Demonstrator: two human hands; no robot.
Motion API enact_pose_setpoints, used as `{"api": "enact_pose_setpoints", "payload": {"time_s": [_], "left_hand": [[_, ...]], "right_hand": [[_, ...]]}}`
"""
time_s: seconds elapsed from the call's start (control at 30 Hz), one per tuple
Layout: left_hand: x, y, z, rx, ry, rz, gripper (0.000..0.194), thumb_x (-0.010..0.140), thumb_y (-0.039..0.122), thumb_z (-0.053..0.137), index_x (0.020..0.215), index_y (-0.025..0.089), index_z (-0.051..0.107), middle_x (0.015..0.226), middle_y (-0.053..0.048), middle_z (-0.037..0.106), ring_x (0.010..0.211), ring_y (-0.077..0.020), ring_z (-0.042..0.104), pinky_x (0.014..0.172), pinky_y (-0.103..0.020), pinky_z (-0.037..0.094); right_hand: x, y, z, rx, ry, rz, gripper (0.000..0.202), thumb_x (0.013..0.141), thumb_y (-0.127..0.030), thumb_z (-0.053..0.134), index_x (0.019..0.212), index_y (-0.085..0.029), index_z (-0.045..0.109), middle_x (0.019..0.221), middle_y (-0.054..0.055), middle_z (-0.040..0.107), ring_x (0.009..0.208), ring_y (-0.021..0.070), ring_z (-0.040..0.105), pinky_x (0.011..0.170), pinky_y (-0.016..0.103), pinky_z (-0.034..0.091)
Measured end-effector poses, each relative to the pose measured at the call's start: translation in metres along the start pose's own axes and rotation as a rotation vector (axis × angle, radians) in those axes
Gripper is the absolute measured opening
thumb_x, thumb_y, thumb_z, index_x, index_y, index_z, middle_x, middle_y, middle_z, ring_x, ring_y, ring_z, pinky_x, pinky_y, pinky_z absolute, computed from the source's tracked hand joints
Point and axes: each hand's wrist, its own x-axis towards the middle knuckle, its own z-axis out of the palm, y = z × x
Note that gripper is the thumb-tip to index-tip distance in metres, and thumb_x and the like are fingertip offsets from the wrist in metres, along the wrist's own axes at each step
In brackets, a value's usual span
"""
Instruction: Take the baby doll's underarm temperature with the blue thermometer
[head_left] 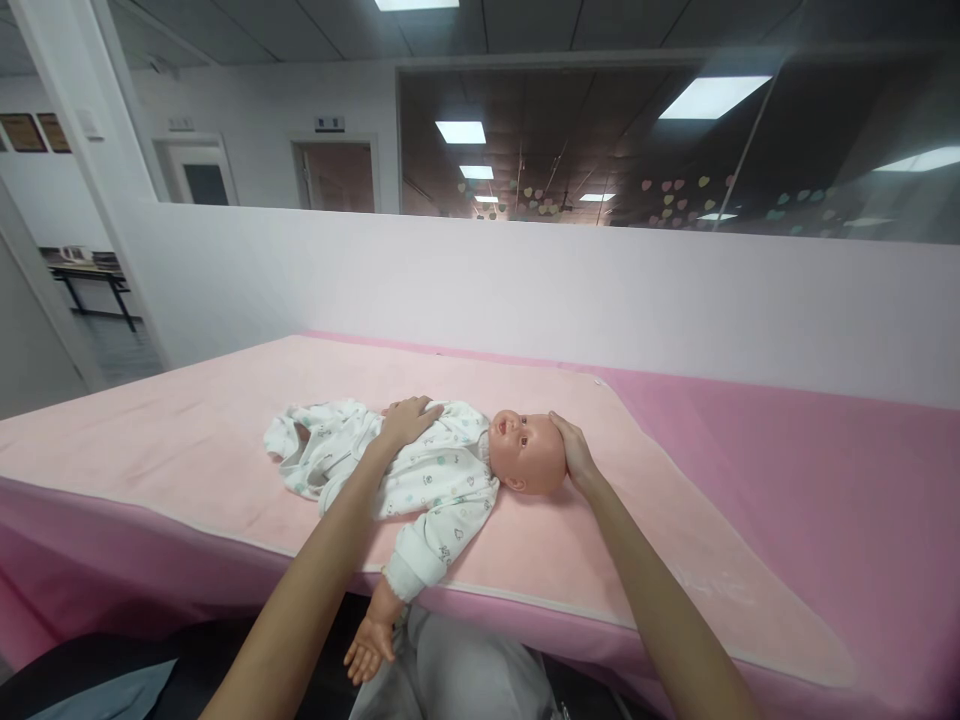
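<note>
A baby doll (529,455) in a white patterned outfit (442,470) lies on its back on a peach mat (202,450), head to the right and legs to the left. One doll arm hangs over the table's near edge, its palm showing. Flat across the doll's belly rests my left hand (409,420), fingers stretched out and gripping nothing. Against the crown of the doll's bald head is my right hand (576,452), fingers extended along the far side of the scalp; part of them is hidden behind the head.
Under the mat is a pink table cover (840,450). A low white partition (525,290) stands behind the table, with window glass above it. To the far left, a small table (90,270) holds some items. My grey-clothed legs (465,670) are beneath the near edge.
</note>
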Motion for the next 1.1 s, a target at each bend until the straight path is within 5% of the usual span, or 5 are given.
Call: {"api": "enact_pose_setpoints", "payload": {"time_s": [0.83, 0.97, 1.1], "left_hand": [[0.003, -0.005, 0.004, -0.089, 0.028, 0.017, 0.048, 0.082, 0.053, 0.03, 0.101, 0.019, 0.059, 0.102, -0.012, 0.064, 0.102, -0.0309, 0.053, 0.09, -0.045, 0.032], [0.006, -0.008, 0.009, -0.3, 0.082, -0.03, 0.043, 0.076, 0.052, 0.043, 0.097, 0.02, 0.062, 0.1, -0.012, 0.065, 0.103, -0.0326, 0.052, 0.095, -0.047, 0.027], [0.008, -0.011, 0.014, -0.433, 0.127, -0.066, 0.045, 0.071, 0.05, 0.052, 0.102, 0.02, 0.063, 0.107, -0.013, 0.063, 0.107, -0.0335, 0.05, 0.096, -0.046, 0.027]], "right_hand": [[0.0, 0.0, -0.001, -0.006, -0.001, -0.004, 0.037, 0.065, -0.051, 0.061, 0.075, -0.015, 0.065, 0.076, 0.003, 0.068, 0.077, 0.0203, 0.06, 0.068, 0.028, 0.044], [0.002, 0.003, 0.0, -0.029, 0.002, -0.035, 0.04, 0.067, -0.05, 0.059, 0.083, -0.015, 0.066, 0.092, 0.006, 0.067, 0.09, 0.0224, 0.058, 0.078, 0.03, 0.044], [0.004, 0.006, 0.001, -0.049, 0.19, -0.149, 0.045, 0.07, -0.046, 0.058, 0.107, -0.021, 0.06, 0.123, 0.003, 0.054, 0.113, 0.0201, 0.048, 0.093, 0.029, 0.038]]}}
